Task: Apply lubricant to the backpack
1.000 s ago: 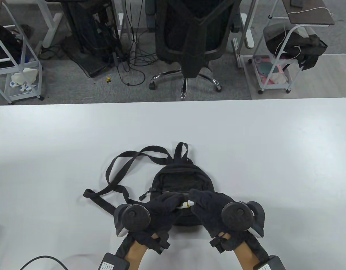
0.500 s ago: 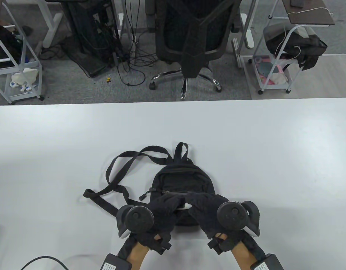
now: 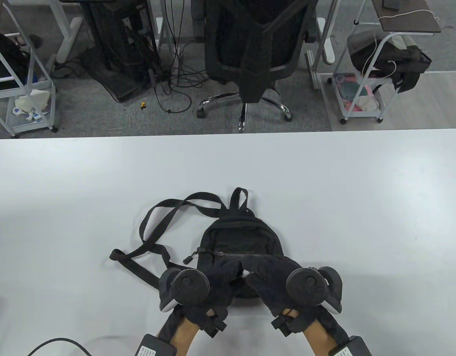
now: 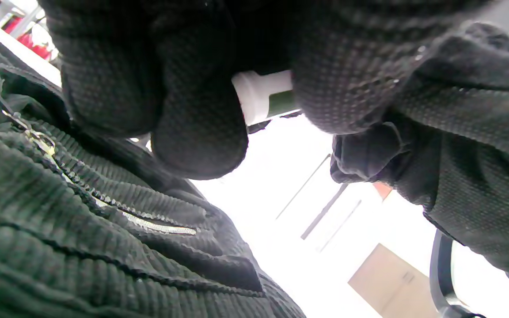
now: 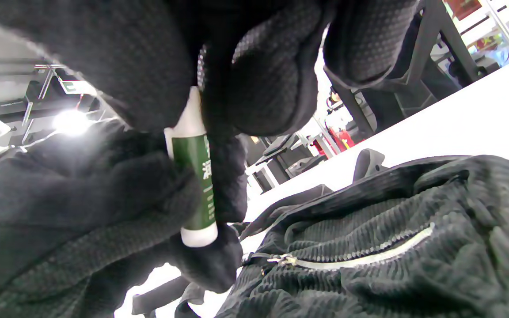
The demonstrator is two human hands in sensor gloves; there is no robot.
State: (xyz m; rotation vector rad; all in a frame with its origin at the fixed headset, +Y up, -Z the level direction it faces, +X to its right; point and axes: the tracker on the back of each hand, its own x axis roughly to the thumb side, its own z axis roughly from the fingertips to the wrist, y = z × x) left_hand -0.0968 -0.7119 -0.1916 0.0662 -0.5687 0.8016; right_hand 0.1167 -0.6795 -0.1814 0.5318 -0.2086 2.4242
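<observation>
Both hands' fingers clasp the lubricant tube just above the backpack.

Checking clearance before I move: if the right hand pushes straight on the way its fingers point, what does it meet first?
Most likely the left hand: the right hand points toward it over the backpack, with the lubricant tube between them. Depth is unclear.

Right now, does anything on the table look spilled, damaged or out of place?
Nothing stands out. The black backpack lies flat on the white table, straps trailing to the left, with no smears visible. Both hands hold the green-and-white lubricant tube between them, above its front zipper.
</observation>
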